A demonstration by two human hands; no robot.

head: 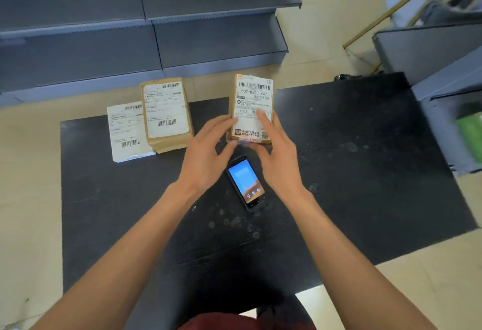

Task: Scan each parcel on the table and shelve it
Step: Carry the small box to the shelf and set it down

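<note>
- Black rectangular desk [365, 173], matt top with pale smudges; carries every item below.
- Black handheld scanner with a lit blue screen [245, 183]: lies flat on the desk, near centre, between the two wrists. Neither hand holds it.
- Left hand [206, 152]: fingers curled, thumb and fingertips pinching the near left corner of the held parcel.
- Right hand [277, 157]: fingers curled round the near right edge of the same parcel, index finger lying across the lower label.
- Small brown cardboard parcel with a white printed shipping label [251, 109]: held between both hands just beyond the scanner, label up, barcode at the far end. Whether its near edge rests on the desk cannot be told. Judged light, since fingertips alone bear it; stiff-walled, with a torn label edge and worn tape. Best held by the two long sides, leaving the barcode bare for scanning; the glossy label may be slippery.
- Brown padded envelope parcel with a white label [167, 114]: lying flat, left of the held parcel, apart from it. Likely soft and yielding; take by the edges.
- White flat parcel with a barcoded label [129, 131]: touching the left side of the brown envelope, at the far left desk edge.
- Grey metal shelving [156, 42]: beyond the desk, tiers bare where visible; the destination.
</note>
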